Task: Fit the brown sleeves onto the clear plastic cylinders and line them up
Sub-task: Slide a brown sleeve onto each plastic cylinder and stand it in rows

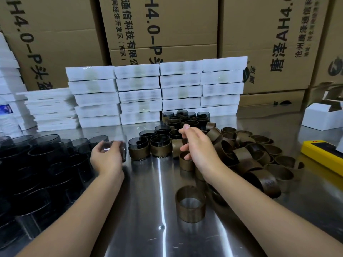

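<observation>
Steel table [144, 210], left hand [106, 158] gripping sideways-tipped cylinder [116, 148], sleeved cylinders [159, 147] upright

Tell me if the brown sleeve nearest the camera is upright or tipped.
Upright: the sleeve stands on its rim on the steel table, round opening facing up.

Both my bare forearms reach forward. My left hand [108, 158] is turned palm-down, fingers curled round a clear cylinder [113, 146]. My right hand [198, 145], beside it, hovers with fingers loosely bent and spread.
</observation>
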A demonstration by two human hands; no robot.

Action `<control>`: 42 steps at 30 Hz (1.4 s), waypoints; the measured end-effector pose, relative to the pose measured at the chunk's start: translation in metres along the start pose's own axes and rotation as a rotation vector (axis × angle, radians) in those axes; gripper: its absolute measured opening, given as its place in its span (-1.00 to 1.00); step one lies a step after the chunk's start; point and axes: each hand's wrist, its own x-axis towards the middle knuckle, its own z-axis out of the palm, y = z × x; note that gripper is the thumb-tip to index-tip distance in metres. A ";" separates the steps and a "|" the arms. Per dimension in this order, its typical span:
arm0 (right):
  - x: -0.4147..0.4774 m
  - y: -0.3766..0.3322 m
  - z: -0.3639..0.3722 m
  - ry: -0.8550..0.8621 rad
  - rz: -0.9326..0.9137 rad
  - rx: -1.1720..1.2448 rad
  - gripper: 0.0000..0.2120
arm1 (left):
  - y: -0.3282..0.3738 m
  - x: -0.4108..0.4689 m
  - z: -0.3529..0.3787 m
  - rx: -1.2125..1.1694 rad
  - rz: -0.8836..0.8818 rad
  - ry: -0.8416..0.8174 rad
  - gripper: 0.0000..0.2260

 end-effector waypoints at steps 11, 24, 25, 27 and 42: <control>-0.002 0.001 0.001 -0.013 0.019 0.014 -0.78 | -0.005 -0.002 0.001 0.536 0.173 -0.045 -0.52; -0.005 0.000 0.003 -0.032 0.053 0.003 -0.73 | -0.010 0.011 -0.003 0.357 0.118 -0.337 -0.49; -0.005 0.000 0.002 -0.029 0.056 0.009 -0.72 | -0.010 0.013 -0.003 0.335 0.101 -0.362 -0.48; -0.005 -0.001 0.002 -0.027 0.059 0.021 -0.72 | -0.013 0.014 -0.004 0.347 0.077 -0.396 -0.48; -0.008 -0.005 0.004 -0.065 0.034 -0.031 -0.67 | 0.068 -0.032 -0.008 1.269 0.926 -0.212 -0.57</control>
